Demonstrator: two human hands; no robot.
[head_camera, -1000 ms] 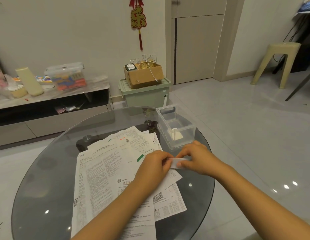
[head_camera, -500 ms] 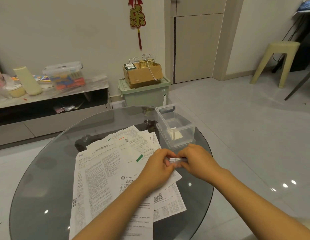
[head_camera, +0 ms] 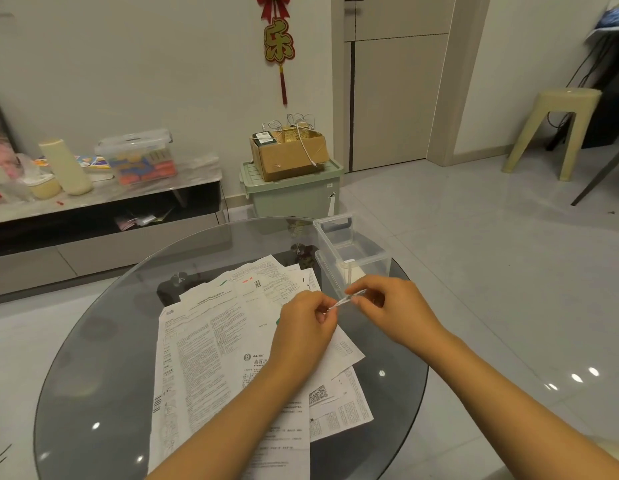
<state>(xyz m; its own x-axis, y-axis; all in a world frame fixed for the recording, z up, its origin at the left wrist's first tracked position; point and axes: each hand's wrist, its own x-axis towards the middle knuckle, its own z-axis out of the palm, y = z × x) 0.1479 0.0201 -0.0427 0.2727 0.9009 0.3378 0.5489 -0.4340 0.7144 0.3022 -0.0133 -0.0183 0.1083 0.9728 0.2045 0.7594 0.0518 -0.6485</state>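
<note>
A round glass counter (head_camera: 93, 358) in a tiled living room
Printed leaflets (head_camera: 211, 358) lie fanned on it, with a clear plastic box (head_camera: 370, 258) at the far edge. Beyond, a cardboard box (head_camera: 290, 157) sits on a green bin (head_camera: 294, 199), and a beige stool (head_camera: 557, 123) stands far right.

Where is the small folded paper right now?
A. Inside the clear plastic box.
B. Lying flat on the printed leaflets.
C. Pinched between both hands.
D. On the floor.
C: the left hand and the right hand each pinch one end of the small folded paper, holding it in the air above the glass table.
</note>
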